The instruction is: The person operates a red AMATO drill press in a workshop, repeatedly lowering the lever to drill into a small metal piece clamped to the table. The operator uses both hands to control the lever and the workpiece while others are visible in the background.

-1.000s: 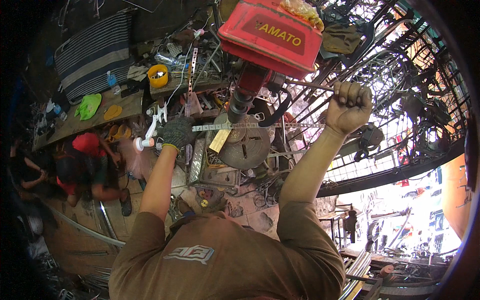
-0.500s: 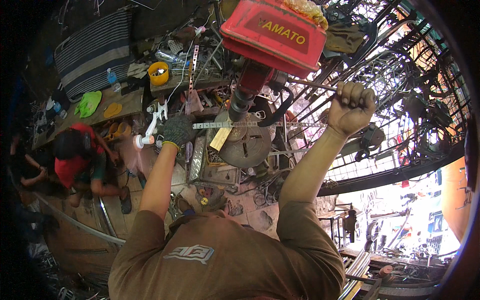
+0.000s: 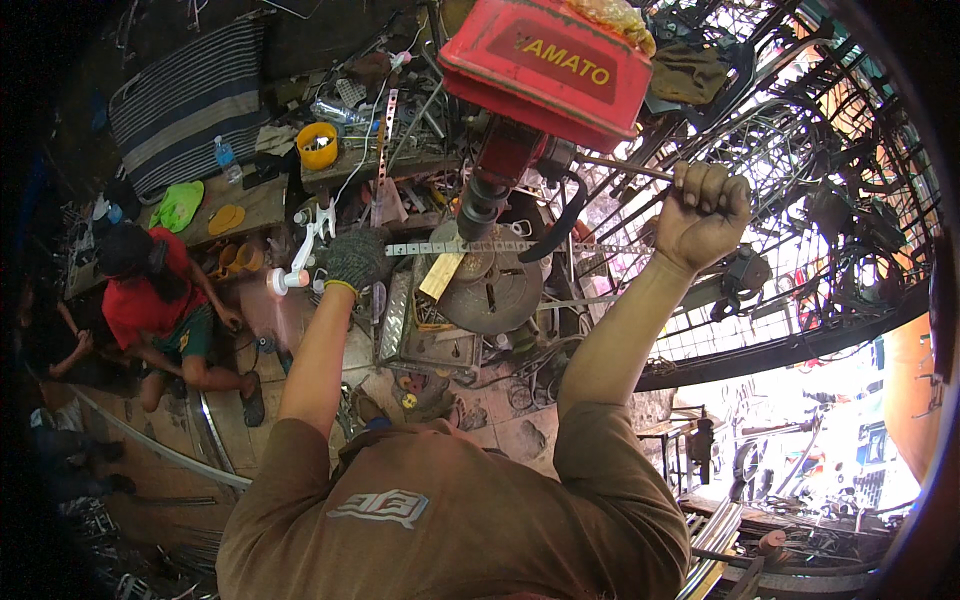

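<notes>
The gloved left hand (image 3: 356, 260) appears to have its fingers closed on a metal strip (image 3: 415, 249), which runs rightward from them beneath a drill chuck (image 3: 483, 205). Bare right hand (image 3: 706, 215) fingers wrap a lever (image 3: 630, 168). Drilling seems midway; remaining holes can't be counted.

Strong daylight floods in from the right, bleaching the area beyond the metal grille (image 3: 770, 353) to near white, while the left side lies in dim shade. Fisheye distortion bows straight edges toward a black, vignetted rim. The red drill press (image 3: 540, 95) looks fairly sharp; small details at far left turn murky.
</notes>
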`<state>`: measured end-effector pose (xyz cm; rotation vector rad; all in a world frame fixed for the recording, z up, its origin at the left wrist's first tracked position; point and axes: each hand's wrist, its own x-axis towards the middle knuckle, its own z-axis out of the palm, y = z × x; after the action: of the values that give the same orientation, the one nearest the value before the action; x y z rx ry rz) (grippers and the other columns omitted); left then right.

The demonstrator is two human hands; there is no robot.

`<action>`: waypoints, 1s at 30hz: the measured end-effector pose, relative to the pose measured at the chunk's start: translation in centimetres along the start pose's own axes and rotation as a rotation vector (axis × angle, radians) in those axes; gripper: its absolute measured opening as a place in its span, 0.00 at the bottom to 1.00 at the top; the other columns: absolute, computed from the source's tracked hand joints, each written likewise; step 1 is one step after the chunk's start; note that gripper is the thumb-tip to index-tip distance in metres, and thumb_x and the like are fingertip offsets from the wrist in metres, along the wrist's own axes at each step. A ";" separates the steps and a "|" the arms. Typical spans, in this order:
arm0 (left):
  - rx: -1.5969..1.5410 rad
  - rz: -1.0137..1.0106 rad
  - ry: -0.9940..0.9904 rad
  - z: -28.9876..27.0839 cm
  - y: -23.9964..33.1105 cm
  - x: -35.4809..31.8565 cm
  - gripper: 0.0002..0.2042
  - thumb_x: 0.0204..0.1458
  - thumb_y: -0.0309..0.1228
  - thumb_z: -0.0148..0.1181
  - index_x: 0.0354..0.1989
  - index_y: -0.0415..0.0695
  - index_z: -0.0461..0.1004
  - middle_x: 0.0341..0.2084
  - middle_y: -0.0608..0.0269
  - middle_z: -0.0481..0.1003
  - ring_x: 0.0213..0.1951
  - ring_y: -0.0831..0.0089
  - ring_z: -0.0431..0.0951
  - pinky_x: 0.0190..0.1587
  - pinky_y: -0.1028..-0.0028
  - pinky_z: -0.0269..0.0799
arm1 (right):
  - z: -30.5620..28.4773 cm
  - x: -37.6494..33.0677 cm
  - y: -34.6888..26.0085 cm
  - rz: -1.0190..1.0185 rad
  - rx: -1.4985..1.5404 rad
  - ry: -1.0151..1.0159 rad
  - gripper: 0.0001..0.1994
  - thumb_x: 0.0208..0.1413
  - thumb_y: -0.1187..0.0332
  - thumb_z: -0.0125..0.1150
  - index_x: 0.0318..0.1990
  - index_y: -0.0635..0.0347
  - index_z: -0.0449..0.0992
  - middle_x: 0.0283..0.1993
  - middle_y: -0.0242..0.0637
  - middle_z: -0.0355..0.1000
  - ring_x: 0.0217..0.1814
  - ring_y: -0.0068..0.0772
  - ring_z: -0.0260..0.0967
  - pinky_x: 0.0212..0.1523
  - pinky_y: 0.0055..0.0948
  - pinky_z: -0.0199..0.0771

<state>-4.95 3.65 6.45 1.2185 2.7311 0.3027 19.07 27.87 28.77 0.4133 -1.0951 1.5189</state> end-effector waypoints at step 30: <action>-0.024 0.051 0.074 0.8 -0.8 0.4 0.23 0.45 0.55 0.61 0.44 0.52 0.78 0.38 0.53 0.79 0.43 0.54 0.79 0.45 0.56 0.74 | 0.3 -0.2 -0.1 -0.012 -0.005 0.003 0.16 0.57 0.69 0.44 0.18 0.52 0.52 0.17 0.28 0.44 0.20 0.26 0.43 0.26 0.29 0.45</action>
<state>-5.59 3.52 5.46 1.2971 2.7532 0.3920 19.10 27.47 28.80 0.4139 -1.0921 1.5055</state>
